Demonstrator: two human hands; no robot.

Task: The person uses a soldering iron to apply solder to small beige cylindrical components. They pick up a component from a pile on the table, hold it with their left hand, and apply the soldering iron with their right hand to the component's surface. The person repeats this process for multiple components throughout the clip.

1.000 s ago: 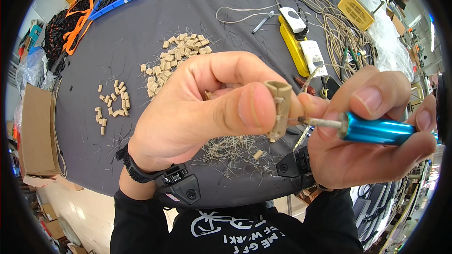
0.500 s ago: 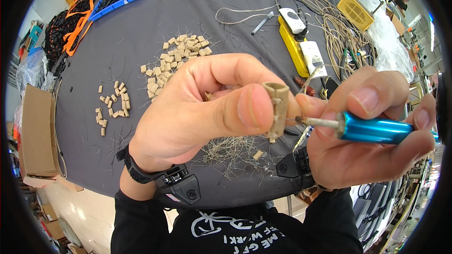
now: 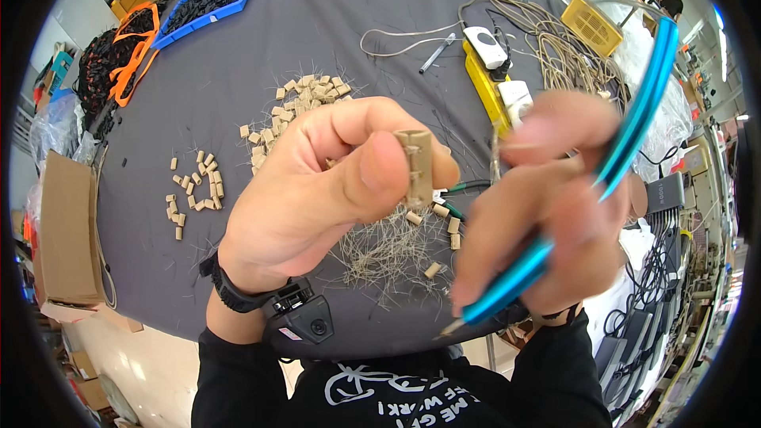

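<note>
Raised over the table, my left hand [image 3: 309, 190] pinches a small tan block [image 3: 418, 170] between thumb and forefinger. The block stands roughly upright, and small notches line the side that shows. Another tan bit peeks out behind the thumb, mostly hidden by the hand. To the right, my right hand [image 3: 555, 198] is blurred by motion, its fingers wrapped round a shiny blue pen-shaped tool [image 3: 511, 277] with a thin tip. That tip points down toward the table's near edge, apart from the block. Below the hands lies a tangle of thin wire offcuts [image 3: 379, 261].
A pile of tan blocks with wire ends [image 3: 309, 99] lies behind my left hand, and a smaller group [image 3: 196, 182] to the left. Beyond are a blue tray of black parts [image 3: 210, 1], a yellow power strip [image 3: 485, 79], a pen [image 3: 437, 54], coiled cables [image 3: 571, 47] and a cardboard box [image 3: 71, 230].
My right hand has pulled the blue tool away from the tan block and swung its tip downward. My left hand has shifted slightly left with the block. More loose blocks show between the hands.
</note>
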